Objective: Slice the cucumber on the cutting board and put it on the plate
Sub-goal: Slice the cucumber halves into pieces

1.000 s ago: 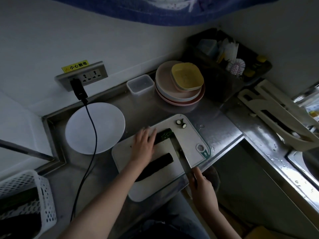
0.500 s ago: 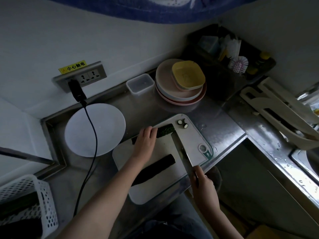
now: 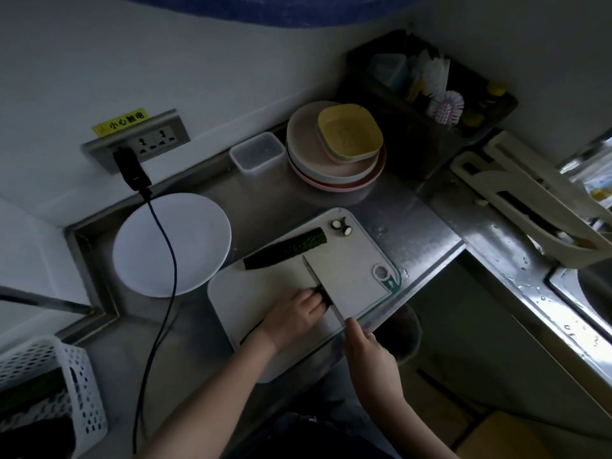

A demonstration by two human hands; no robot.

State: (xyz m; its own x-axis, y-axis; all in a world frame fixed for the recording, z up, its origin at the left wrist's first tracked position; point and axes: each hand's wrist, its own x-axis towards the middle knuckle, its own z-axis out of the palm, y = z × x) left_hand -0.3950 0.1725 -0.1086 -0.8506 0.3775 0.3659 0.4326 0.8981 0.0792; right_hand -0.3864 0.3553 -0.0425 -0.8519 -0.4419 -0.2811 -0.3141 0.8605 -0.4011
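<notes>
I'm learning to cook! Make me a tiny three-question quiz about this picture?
1. True or false: the white plate already has cucumber slices on it.
2. Which hand grips the knife? A) left hand B) right hand
3. Fill in: the untouched cucumber piece lies on the cutting ____.

Key: 1 false. 2 B; the left hand presses the other cucumber piece beside the blade. 3 board.
</notes>
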